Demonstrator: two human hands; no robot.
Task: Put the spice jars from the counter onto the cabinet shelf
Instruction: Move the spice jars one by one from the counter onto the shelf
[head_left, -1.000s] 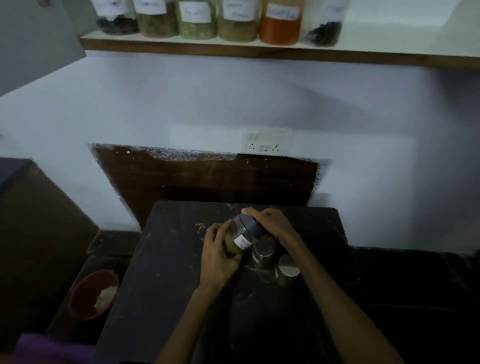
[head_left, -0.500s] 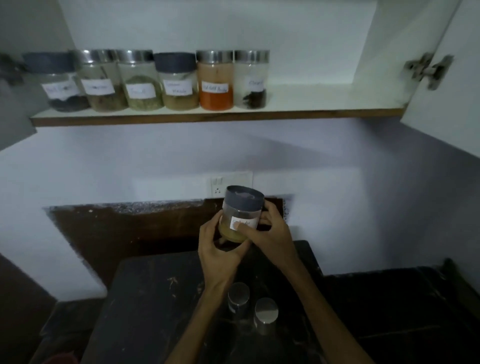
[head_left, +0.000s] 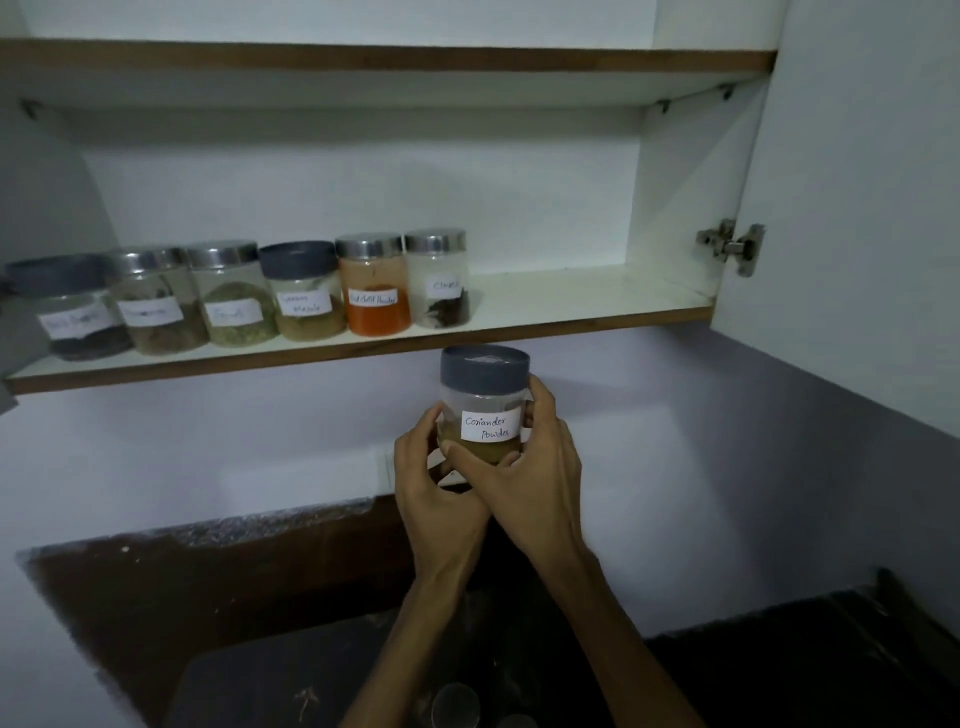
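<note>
A clear jar (head_left: 484, 400) with a grey lid and a label reading "Coriander powder" is upright in both hands, just under the front edge of the cabinet shelf (head_left: 571, 306). My left hand (head_left: 434, 493) cups its lower left side and my right hand (head_left: 535, 467) wraps its right side and bottom. Several labelled spice jars (head_left: 306, 291) stand in a row on the left half of the shelf, ending with a clear jar of dark cloves (head_left: 439, 278). Two metal-lidded jars (head_left: 456, 704) remain on the dark counter (head_left: 270, 686) below my arms.
The right half of the shelf is bare white board. An open cabinet door (head_left: 857, 208) with a metal hinge (head_left: 730, 247) stands at the right. An upper shelf (head_left: 384, 62) runs above. A brown backsplash panel (head_left: 208, 566) lies behind the counter.
Both hands have lifted the coriander jar from just above the counter up to right below the shelf edge. The view has tilted upward, bringing the whole shelf into sight.
</note>
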